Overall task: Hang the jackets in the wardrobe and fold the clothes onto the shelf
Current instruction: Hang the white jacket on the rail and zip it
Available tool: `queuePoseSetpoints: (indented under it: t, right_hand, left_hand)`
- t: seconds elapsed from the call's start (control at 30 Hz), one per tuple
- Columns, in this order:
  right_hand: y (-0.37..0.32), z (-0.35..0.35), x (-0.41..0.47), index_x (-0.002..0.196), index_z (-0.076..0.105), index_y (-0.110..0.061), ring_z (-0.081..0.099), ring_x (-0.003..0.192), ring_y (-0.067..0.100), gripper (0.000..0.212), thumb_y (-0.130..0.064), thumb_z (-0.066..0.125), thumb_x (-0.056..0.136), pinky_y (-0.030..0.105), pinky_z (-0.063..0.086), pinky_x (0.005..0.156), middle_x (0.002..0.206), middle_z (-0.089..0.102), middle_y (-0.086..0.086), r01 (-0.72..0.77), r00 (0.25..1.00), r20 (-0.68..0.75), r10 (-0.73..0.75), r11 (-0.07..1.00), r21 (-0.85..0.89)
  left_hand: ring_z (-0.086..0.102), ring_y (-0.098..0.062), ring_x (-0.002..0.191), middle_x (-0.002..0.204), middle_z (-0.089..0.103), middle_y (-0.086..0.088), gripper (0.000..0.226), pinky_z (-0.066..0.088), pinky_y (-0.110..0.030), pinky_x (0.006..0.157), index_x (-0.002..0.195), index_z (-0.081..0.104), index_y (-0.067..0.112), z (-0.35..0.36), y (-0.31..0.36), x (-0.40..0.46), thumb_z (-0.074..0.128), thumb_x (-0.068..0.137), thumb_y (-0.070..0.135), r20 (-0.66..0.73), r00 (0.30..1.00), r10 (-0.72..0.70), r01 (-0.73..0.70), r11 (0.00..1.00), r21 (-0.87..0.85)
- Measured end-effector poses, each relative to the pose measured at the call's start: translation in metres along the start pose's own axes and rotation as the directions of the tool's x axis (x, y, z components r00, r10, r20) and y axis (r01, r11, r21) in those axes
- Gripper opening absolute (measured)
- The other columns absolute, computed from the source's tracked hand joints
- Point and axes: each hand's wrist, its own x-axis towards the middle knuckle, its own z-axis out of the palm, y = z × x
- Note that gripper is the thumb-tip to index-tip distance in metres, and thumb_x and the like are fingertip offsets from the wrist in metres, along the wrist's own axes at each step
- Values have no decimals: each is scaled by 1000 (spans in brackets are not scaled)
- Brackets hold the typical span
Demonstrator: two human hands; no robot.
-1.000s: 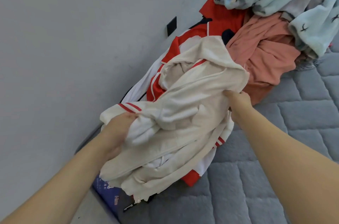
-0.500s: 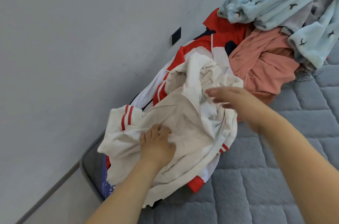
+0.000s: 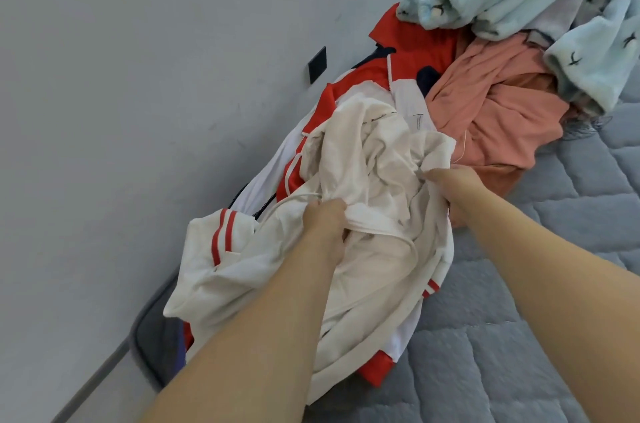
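The left hand (image 3: 325,220) is now clenched on a fold of the cream garment (image 3: 363,180) at frame centre, where half a second ago it was pressed flat. The right hand (image 3: 450,187), previously hovering open, now pinches the garment's right edge. Separation from the red-and-white jacket (image 3: 408,55) on the bed (image 3: 554,249) is judged imminent. Both forearms are extended forward.
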Motion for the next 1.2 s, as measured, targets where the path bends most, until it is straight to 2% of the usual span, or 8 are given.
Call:
queuePoseSetpoints:
  t: [0.13,0.3,0.43,0.57,0.73,0.93,1.07,1.2]
  right_hand:
    - [-21,16,-59,85,62,-1,48,72,23,14,-8,51,86,32,40,62,76,52,7,185,983,-31,-183,980,70]
    - [-67,40,-182,95,71,-13,61,86,28,29,-5,43,91,37,49,78,89,69,9,-1,957,261,-123,903,430]
    - [-94,60,-304,122,65,-3,68,89,25,40,-26,49,93,36,53,84,104,70,14,-438,656,754,-31,797,415]
    - [-88,86,-421,111,69,-1,64,82,27,23,-10,62,90,41,50,82,93,69,15,-110,589,808,-15,989,99]
    - [-77,105,-555,86,72,-12,70,64,16,7,-10,67,90,28,56,56,72,73,5,243,503,853,-141,970,17]
    - [-27,130,-727,79,67,-12,64,69,23,18,-7,55,91,31,51,67,76,70,6,506,260,965,-30,855,-109]
    - [29,124,-838,69,59,-10,55,65,26,20,-9,50,87,28,39,59,67,60,11,644,92,989,118,750,-150]
    - [97,96,-938,74,52,-7,53,55,25,11,4,52,75,31,39,50,66,54,13,839,-128,966,223,543,-14]
  left_hand:
    - [70,-23,85,108,70,-11,40,60,-39,74,108,61,20,-36,26,-33,42,86,-8,121,984,129,-80,935,-345]
    - [71,-32,92,107,72,-13,36,58,-50,83,109,67,18,-120,79,-131,50,81,2,133,952,276,-153,804,-575]
    - [59,-39,122,135,60,-16,39,47,-60,99,123,59,24,-185,105,-245,53,88,10,76,904,420,-286,729,-622]
    - [54,-40,127,137,59,-15,34,38,-62,108,123,62,26,-269,89,-363,54,92,13,36,850,525,-386,669,-635]
    - [63,-35,116,131,63,-16,44,56,-47,87,131,58,22,-364,22,-525,58,88,10,-175,755,632,-578,513,-635]
    - [71,-33,97,113,71,-15,38,59,-46,74,117,66,22,-428,-78,-670,59,82,9,-507,667,546,-713,273,-646]
    - [70,-35,95,114,70,-17,32,50,-54,94,113,68,22,-444,-161,-732,57,85,9,-689,604,400,-778,112,-618]
    - [72,-34,81,103,71,-17,30,59,-46,71,121,62,20,-452,-250,-792,51,96,8,-827,524,205,-838,-47,-543]
